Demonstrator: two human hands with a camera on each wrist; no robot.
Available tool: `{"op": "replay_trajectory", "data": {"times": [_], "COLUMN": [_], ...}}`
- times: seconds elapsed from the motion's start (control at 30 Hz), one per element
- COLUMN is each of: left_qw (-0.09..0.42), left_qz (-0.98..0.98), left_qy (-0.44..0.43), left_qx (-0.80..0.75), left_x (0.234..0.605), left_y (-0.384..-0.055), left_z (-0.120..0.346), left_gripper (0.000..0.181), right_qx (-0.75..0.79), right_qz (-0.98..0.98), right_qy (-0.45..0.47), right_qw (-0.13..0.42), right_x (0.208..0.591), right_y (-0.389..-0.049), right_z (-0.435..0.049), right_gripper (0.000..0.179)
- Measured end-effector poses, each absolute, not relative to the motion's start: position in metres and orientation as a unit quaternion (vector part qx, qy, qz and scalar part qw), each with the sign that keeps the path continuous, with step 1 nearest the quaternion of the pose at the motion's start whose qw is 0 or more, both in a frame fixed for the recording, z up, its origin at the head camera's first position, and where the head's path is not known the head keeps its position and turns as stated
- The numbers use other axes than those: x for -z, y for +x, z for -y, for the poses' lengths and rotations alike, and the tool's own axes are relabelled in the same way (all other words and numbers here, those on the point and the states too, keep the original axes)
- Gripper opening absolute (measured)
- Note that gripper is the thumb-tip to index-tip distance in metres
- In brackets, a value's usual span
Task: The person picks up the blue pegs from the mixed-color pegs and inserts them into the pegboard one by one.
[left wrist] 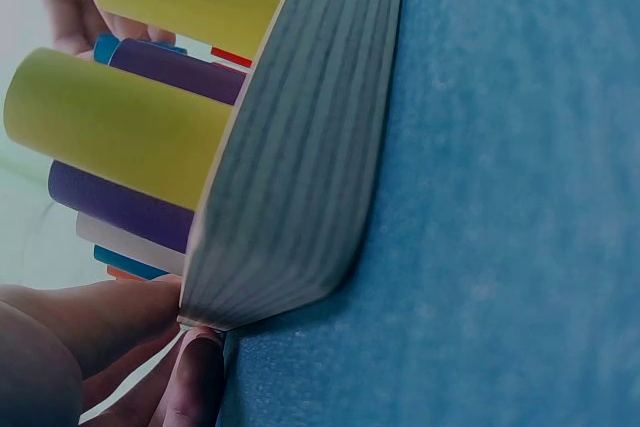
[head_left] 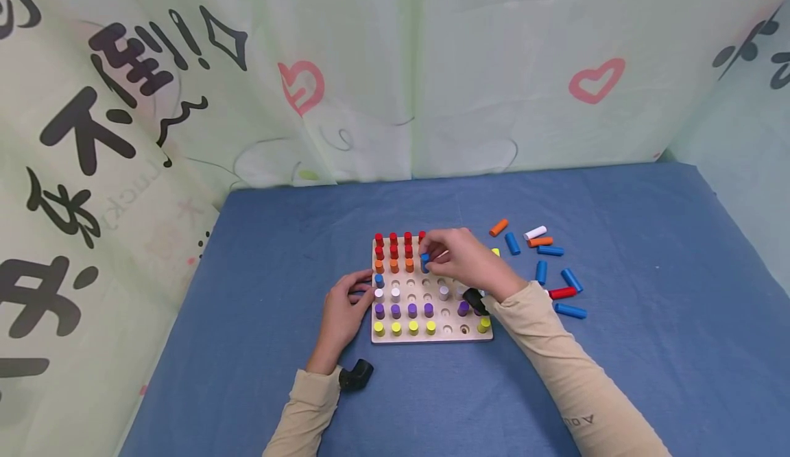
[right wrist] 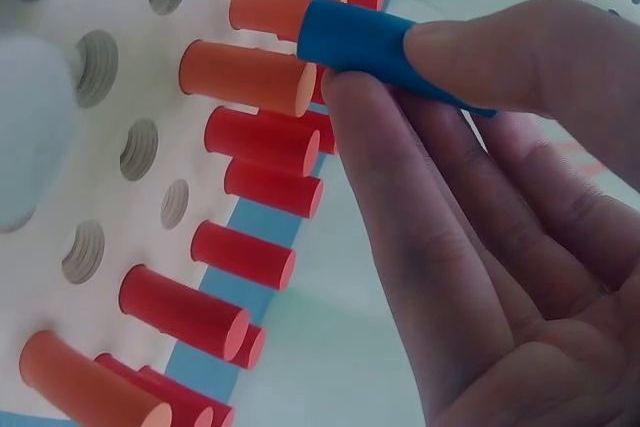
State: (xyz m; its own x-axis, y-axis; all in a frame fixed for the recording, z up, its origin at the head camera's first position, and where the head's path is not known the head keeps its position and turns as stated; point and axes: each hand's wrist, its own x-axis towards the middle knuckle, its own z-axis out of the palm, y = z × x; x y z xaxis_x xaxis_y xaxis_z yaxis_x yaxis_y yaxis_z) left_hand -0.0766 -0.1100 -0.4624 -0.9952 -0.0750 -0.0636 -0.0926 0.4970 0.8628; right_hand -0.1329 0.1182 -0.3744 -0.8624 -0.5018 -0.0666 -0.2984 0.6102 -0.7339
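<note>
A wooden pegboard [head_left: 447,338] carries rows of red, orange, blue, white, purple and yellow pegs. Over its upper middle, my right hand [head_left: 463,258] pinches a blue peg [right wrist: 350,39] between thumb and index finger. In the right wrist view the peg is tilted and overlaps an orange peg [right wrist: 268,9]. Bare holes [right wrist: 138,150] show in the board nearby. My left hand [head_left: 343,309] rests against the board's left edge, its fingertips [left wrist: 195,377] right at the near corner in the left wrist view. A blue peg [head_left: 379,280] stands in the leftmost column.
Loose pegs lie on the blue cloth right of the board: several blue ones [head_left: 570,311], two orange [head_left: 498,226], a white [head_left: 535,232] and a red [head_left: 562,293]. Printed curtains [head_left: 469,121] hang behind the table. Black wrist devices [head_left: 356,376] are worn on both arms.
</note>
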Motion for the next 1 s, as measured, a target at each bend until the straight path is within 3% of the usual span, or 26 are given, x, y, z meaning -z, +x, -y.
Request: {"op": "replay_trajectory", "data": {"times": [1.0], "left_qw": [0.002], "left_qz": [-0.867], "left_qy": [-0.044], "left_qx": [-0.496], "left_x": [0.462], "left_y": [-0.078], "left_z": [0.109], "left_gripper": [0.035], "right_qx": [0.357], "right_qz": [-0.885], "right_qy": [-0.250], "right_qw": [0.165], "right_x": [0.376], "right_y": [-0.135], "right_z": [-0.093], "right_gripper": [0.015]}}
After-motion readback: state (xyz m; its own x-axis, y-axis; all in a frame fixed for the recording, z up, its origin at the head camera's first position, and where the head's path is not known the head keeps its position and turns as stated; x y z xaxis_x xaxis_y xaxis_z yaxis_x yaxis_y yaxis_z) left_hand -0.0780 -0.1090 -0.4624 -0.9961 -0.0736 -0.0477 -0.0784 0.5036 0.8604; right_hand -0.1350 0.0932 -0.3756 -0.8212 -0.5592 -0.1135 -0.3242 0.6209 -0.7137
